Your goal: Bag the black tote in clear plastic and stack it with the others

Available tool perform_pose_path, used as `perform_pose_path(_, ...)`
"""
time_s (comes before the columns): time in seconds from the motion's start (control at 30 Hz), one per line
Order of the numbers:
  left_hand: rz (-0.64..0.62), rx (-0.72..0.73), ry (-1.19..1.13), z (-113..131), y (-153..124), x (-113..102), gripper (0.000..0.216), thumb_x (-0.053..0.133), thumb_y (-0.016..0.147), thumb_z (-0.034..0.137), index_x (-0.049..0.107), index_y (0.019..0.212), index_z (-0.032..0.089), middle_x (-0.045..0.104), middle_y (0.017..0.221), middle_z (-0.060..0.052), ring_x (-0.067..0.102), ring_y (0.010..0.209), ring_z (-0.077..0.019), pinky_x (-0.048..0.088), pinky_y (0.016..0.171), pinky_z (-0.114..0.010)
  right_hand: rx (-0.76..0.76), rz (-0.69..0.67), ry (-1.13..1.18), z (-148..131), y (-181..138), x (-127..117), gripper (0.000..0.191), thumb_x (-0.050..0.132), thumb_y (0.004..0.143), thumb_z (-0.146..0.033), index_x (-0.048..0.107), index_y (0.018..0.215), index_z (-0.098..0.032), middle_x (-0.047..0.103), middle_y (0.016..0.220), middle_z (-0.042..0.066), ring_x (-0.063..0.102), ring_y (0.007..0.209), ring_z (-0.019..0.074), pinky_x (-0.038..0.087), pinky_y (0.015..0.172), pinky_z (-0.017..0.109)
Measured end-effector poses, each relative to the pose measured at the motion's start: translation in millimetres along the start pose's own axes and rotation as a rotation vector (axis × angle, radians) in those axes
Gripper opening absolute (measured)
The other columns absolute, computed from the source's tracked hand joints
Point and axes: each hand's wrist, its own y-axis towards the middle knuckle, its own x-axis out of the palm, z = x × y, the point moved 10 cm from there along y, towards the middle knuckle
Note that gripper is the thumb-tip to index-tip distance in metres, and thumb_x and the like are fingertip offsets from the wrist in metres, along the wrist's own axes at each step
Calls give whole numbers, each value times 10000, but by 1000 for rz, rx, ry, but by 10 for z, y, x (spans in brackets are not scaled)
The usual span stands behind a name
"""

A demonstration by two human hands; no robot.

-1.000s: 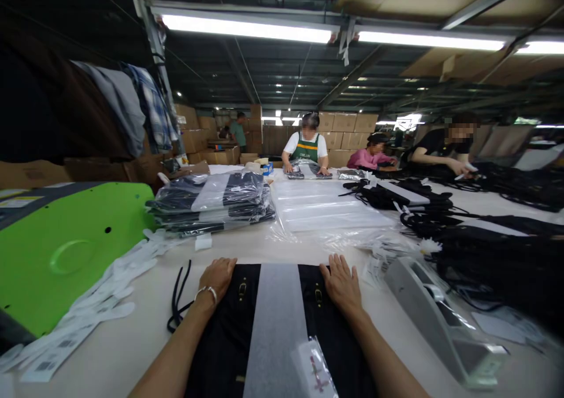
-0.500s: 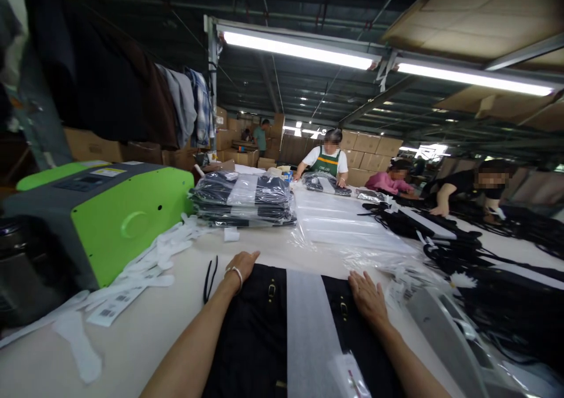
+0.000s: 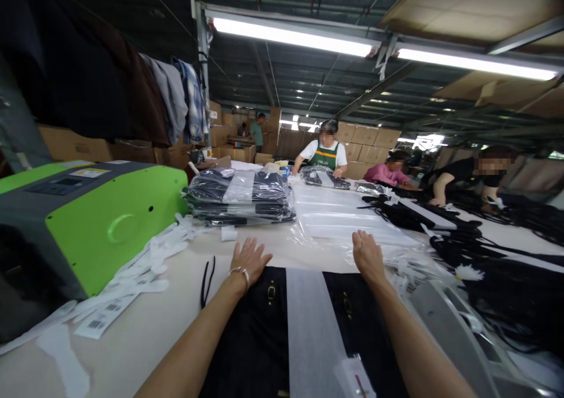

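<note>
A folded black garment [image 3: 251, 333] with small gold-toned buckles lies in front of me. A white paper strip [image 3: 311, 327] runs down its middle, and a tag in a clear sleeve [image 3: 358, 375] rests near its lower end. My left hand [image 3: 249, 262] is open, fingers spread, just past the garment's far left corner. Beyond the far right corner, my right hand [image 3: 368, 256] reaches forward, fingers loosely bent with nothing visible in them. Ahead of it lies a stack of clear plastic bags [image 3: 337, 216].
A green and grey machine [image 3: 118, 228] stands at left beside white label strips [image 3: 145, 269]. Bagged garments [image 3: 238, 195] are piled behind my left hand. A grey device [image 3: 449, 321] and black garments [image 3: 515, 286] occupy the right. Co-workers [image 3: 326, 154] work across the table.
Both hands have lifted off the garment's edges and moved forward. My left hand's fingers have spread, while the right hand's have bent a little. The view has shifted slightly.
</note>
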Motion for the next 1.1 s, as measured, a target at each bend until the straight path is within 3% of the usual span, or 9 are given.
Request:
perform_pose_path(0.13,-115,-9,23,-285,19,432,546,228,1013,470,442,1465,250,376,1576,-96,236,1496,-292,244,1176,-534,-2,-94,-41,109,-141,458,558,160,1036,-311,345,1519,-104,341,1581,158,210,1493,282,223,1172,511)
perform_pose_path(0.3,-147,3,59,-354,85,555,554,192,1018,454,425,1482,258,371,1583,-55,220,1503,-253,246,1201,-468,-72,-279,-9,200,-230,975,482,259,1032,-321,444,1473,-255,336,1594,92,251,1481,279,281,1142,533)
perform_pose_path(0.4,-182,8,96,-366,90,577,561,177,1018,436,411,1493,247,368,1583,-57,223,1503,-241,242,1206,-449,-140,-354,33,176,-189,1099,445,311,1018,-281,514,1411,-332,367,1584,38,253,1481,268,285,1134,548)
perform_pose_path(0.6,-293,-11,244,-272,227,501,573,282,984,474,367,1512,269,287,1615,-58,209,1505,-278,222,1194,-542,-61,-333,83,204,-158,1145,540,291,1022,-382,397,1500,-154,302,1596,170,246,1474,339,221,1141,582)
perform_pose_path(0.7,-266,69,309,189,566,382,574,374,964,386,359,1515,226,272,1614,-86,205,1505,-283,207,1199,-553,-46,-318,122,183,-162,1102,571,294,1017,-407,390,1504,-126,305,1594,174,225,1478,351,172,1151,594)
perform_pose_path(0.8,-226,248,265,994,1026,408,552,373,973,303,361,1510,177,293,1604,-118,242,1495,-264,243,1206,-489,-40,-320,149,176,-158,1064,590,297,1012,-419,384,1507,-110,301,1592,184,210,1481,364,152,1149,609)
perform_pose_path(0.93,-173,409,213,2026,1603,636,516,386,985,223,374,1496,153,310,1602,-121,242,1496,-198,242,1216,-350,-29,-316,167,185,-152,1041,601,308,1006,-436,401,1499,-104,317,1584,188,221,1476,372,159,1150,604)
perform_pose_path(1.0,-151,416,207,2351,1827,776,470,425,989,222,426,1456,163,361,1578,-133,301,1472,-224,290,1197,-400,-25,-309,168,187,-148,1037,600,314,1003,-437,409,1496,-109,329,1580,184,231,1473,372,166,1150,601)
perform_pose_path(1.1,-163,350,223,2534,2054,981,395,550,963,332,542,1323,169,539,1409,-129,534,1273,-268,463,1048,-502,-10,-305,165,196,-140,1046,592,318,1001,-433,419,1493,-120,340,1577,170,239,1472,363,166,1156,590)
